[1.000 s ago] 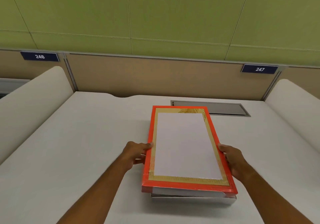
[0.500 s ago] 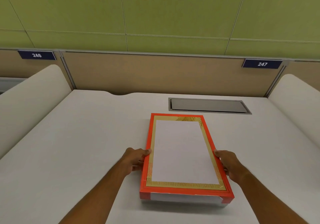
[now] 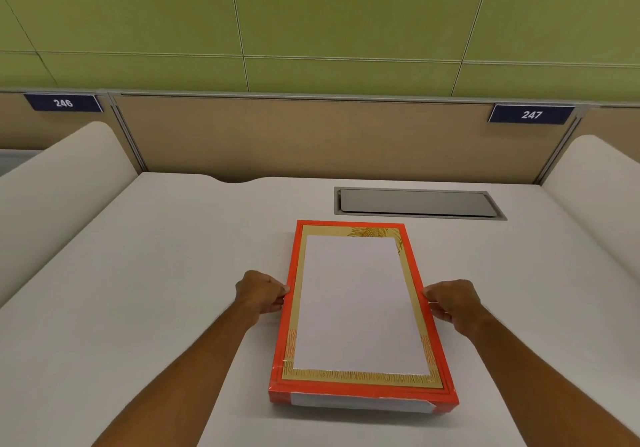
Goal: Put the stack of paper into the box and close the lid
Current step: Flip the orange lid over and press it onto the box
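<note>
A flat box lies on the white desk [image 3: 138, 291] in front of me, covered by its lid [image 3: 360, 304], which is red-edged with a gold border and a white middle panel. The lid sits down over the box, flush with the desk. The stack of paper is hidden. My left hand [image 3: 261, 291] grips the lid's left edge, fingers curled against its side. On the opposite edge my right hand [image 3: 453, 303] holds the lid the same way.
A grey recessed cable hatch [image 3: 417, 203] lies in the desk just behind the box. Cream padded dividers rise at the left [image 3: 62, 183] and right [image 3: 595, 183]. A tan partition [image 3: 311, 135] with number plates 246 and 247 closes the back.
The lid was raised above the box with a gap at the near end; it has come down onto the box and now sits flush. Both hands lowered with it.
</note>
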Demonstrator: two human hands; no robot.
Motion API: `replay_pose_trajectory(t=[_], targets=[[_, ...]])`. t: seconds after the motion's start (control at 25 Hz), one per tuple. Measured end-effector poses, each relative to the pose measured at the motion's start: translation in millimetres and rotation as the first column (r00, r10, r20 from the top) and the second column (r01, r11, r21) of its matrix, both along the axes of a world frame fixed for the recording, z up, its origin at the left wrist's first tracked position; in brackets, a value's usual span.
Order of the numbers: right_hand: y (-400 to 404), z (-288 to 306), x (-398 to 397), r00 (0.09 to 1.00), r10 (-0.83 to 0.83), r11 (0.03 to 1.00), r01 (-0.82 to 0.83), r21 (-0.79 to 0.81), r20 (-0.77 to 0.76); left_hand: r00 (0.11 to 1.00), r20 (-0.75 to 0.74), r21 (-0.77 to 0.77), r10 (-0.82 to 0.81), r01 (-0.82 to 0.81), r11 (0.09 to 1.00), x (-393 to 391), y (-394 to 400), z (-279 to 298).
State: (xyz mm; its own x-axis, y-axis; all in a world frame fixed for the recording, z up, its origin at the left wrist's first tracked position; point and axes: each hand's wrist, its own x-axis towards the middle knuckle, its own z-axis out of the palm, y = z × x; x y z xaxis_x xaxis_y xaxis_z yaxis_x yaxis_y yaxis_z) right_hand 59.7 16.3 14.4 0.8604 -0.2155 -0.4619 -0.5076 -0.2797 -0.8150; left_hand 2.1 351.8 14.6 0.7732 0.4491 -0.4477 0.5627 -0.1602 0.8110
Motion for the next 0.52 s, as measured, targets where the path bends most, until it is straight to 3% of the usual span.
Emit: replay_pose_trajectory(t=[0.24,0.52], targets=[[-1,-7,9,0.998,-0.028,1.000,0.029,0.011,-0.054,0.996,-0.079,0.003,0.041,-0.041,0.999,11,-1,-5],[-3,-15,9,1.000,-0.009,0.999,0.009,-0.042,-0.009,0.997,-0.061,0.085,0.039,-0.033,0.996,9,-3,-9]])
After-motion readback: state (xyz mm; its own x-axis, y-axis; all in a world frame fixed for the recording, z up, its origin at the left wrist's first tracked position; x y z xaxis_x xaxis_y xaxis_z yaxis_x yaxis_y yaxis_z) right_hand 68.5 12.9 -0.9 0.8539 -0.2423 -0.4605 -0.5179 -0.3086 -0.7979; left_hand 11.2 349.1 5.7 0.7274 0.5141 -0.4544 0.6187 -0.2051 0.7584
